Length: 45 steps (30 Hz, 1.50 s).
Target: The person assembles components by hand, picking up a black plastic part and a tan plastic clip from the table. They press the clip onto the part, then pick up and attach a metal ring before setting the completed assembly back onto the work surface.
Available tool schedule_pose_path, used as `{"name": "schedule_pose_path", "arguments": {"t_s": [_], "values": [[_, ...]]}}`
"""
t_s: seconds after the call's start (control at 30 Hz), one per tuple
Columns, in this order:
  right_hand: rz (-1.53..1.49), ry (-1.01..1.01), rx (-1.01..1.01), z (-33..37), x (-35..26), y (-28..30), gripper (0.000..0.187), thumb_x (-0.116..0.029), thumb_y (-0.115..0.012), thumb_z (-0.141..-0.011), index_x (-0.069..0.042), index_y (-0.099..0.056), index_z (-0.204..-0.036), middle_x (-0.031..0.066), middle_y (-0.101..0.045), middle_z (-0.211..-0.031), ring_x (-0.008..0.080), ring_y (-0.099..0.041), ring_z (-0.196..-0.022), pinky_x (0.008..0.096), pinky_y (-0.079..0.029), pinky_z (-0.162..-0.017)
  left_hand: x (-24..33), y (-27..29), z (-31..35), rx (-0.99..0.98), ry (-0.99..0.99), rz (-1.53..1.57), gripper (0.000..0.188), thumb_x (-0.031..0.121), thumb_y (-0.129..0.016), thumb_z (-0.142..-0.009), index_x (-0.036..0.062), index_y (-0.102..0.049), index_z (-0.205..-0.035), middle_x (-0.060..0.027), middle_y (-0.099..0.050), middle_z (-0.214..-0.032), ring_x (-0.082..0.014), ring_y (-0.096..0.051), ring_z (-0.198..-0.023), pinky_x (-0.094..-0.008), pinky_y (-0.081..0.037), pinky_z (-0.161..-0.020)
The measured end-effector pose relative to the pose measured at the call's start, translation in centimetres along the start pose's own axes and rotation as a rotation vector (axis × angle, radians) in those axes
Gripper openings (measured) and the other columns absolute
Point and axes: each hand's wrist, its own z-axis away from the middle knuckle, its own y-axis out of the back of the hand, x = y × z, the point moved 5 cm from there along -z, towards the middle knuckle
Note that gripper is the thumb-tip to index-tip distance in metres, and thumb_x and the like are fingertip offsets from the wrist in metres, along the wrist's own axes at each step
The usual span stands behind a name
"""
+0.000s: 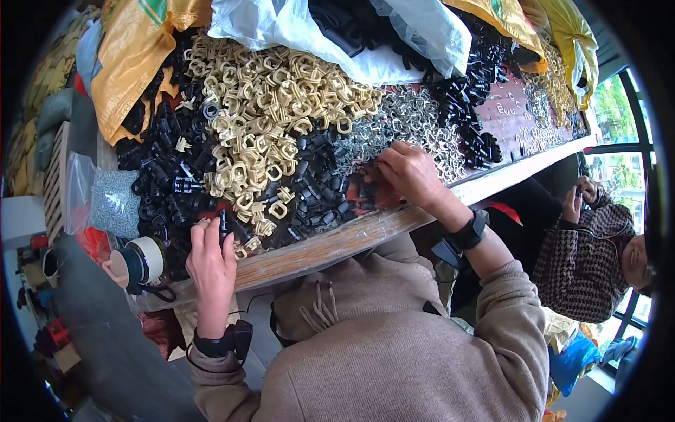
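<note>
While L hand (213, 257) clamps blk part (223, 222) in fingers nr surface (323, 252) front edge, R hand (411, 172)'s by metal clips (422, 116), fingers' grip unclear.

Pinches with bare left hand (213, 263), pointed forward; well to its right, curls bare right hand (413, 176) downward.

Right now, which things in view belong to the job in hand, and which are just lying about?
Apparently in use:
Slim black part, in the left hand
Small silver metal pieces and short black plastic pieces, near the right hand
Cream plastic rings, heaped beyond both hands

Apparently lying about:
White-and-green round container, far left
Blue plastic bag, lower right
</note>
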Motion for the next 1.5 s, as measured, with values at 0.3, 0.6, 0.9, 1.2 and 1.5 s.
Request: {"name": "schedule_pose_path", "arguments": {"t_s": [0.3,0.6,0.9,1.2,1.5], "values": [[0.025,-0.038,0.011,0.0,0.3,-1.5,0.009,-0.014,-0.052,-0.069,-0.006,-0.050,-0.072,0.0084,-0.050,-0.071,0.0233,-0.056,-0.056,0.0341,-0.047,-0.046,0.9,-0.3,0.7,-0.054,-0.068,-0.058,0.036,0.007,-0.053,-0.074,0.0025,-0.046,-0.109,-0.0151,-0.044,-0.106,-0.0349,-0.050,-0.090,-0.0392,-0.042,-0.072],[0.126,-0.033,0.054,0.3,0.8,-1.1,0.012,-0.013,-0.050,-0.069,-0.005,-0.048,-0.077,0.0083,-0.049,-0.074,0.0216,-0.056,-0.054,0.0316,-0.045,-0.043,0.6,-0.9,-0.7,-0.123,-0.060,-0.063,0.041,0.005,-0.056,-0.067,0.0007,-0.045,-0.106,-0.0163,-0.044,-0.104,-0.0368,-0.050,-0.086,-0.0421,-0.042,-0.068],[0.130,0.131,-0.040,0.3,-0.4,-1.2,0.017,-0.013,-0.052,-0.067,-0.005,-0.044,-0.080,0.0084,-0.047,-0.079,0.0211,-0.055,-0.054,0.0315,-0.045,-0.042,0.5,-0.3,-0.4,-0.219,0.027,0.023,0.039,0.003,-0.057,-0.066,0.0004,-0.044,-0.103,-0.0176,-0.048,-0.097,-0.0365,-0.050,-0.082,-0.0399,-0.042,-0.069],[-0.044,-0.020,-0.097,1.2,1.4,-0.6,0.010,-0.012,-0.051,-0.073,-0.006,-0.045,-0.078,0.0117,-0.050,-0.075,0.0299,-0.054,-0.059,0.0373,-0.045,-0.050,-1.2,0.5,0.8,-0.090,0.343,0.962,0.034,0.010,-0.051,-0.080,-0.0006,-0.044,-0.112,-0.0166,-0.052,-0.102,-0.0204,-0.055,-0.076,-0.0262,-0.045,-0.064],[-0.136,-0.004,-0.073,0.5,0.4,0.3,0.007,-0.009,-0.052,-0.071,-0.005,-0.046,-0.072,0.0101,-0.048,-0.070,0.0288,-0.053,-0.057,0.0365,-0.045,-0.050,-1.6,-4.1,1.1,-0.181,0.795,2.144,0.035,0.007,-0.050,-0.081,0.0006,-0.043,-0.114,-0.0149,-0.053,-0.099,-0.0165,-0.053,-0.071,-0.0208,-0.046,-0.059]]}}
